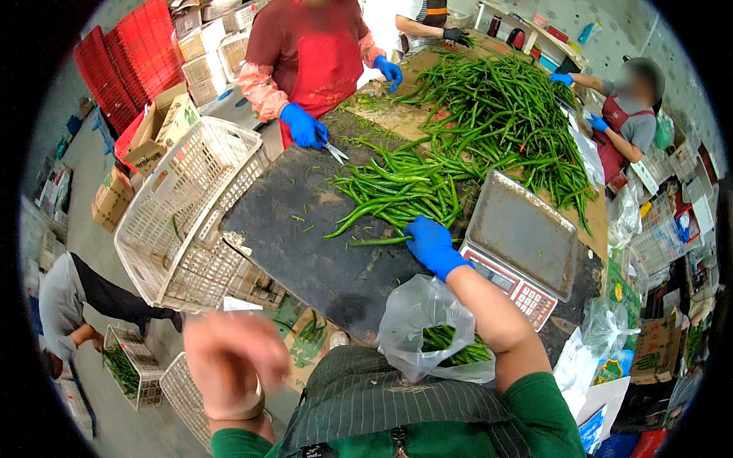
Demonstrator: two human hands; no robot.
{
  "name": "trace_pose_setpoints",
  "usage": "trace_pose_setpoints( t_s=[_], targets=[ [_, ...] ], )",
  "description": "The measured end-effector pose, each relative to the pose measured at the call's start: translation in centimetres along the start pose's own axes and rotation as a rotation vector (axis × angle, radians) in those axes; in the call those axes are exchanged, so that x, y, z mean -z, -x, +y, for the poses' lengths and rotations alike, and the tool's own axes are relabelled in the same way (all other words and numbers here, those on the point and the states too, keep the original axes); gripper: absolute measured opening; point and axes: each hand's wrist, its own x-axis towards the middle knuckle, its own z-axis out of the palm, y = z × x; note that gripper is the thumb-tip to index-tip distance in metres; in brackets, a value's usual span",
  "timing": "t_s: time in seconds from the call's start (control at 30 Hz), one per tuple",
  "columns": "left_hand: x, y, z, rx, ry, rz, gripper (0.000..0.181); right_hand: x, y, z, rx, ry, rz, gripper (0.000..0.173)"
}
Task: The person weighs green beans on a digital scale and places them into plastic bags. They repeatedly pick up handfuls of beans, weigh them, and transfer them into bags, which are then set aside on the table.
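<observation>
My right hand [429, 243], in a blue glove, rests at the near edge of a pile of long green chili peppers [401, 192] on the dark tabletop [298, 229]. One chili pepper [378, 242] runs up to its fingers; whether they grip it is hidden. Bare and motion-blurred, my left hand [237, 358] hangs above the floor, left of my apron [372, 401]; how its fingers stand cannot be made out. Below my right wrist, a clear plastic bag [424, 309] stands open against my apron with green chili peppers [446, 340] inside.
A digital scale [521, 235] stands right of my right hand. Across the table, a co-worker's gloved hand [306, 126] holds scissors [335, 152]. Other co-workers reach to the large chili heap [504, 109]. White plastic crates [189, 212] stand at left; a person bends over another crate [134, 366].
</observation>
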Motion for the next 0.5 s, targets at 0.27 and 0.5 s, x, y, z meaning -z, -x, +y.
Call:
trace_pose_setpoints(
  t_s=[0.27,0.5],
  targets=[
    [-5.7,-2.8,1.3,-0.071,0.746,-0.652,0.044,14.0,5.1,-2.8,-0.228,-1.339,0.180,0.025],
    [-7.3,-3.4,-0.4,0.028,0.856,-0.694,0.047,17.4,17.7,0.7,-0.010,-1.199,-0.154,0.019]
  ],
)
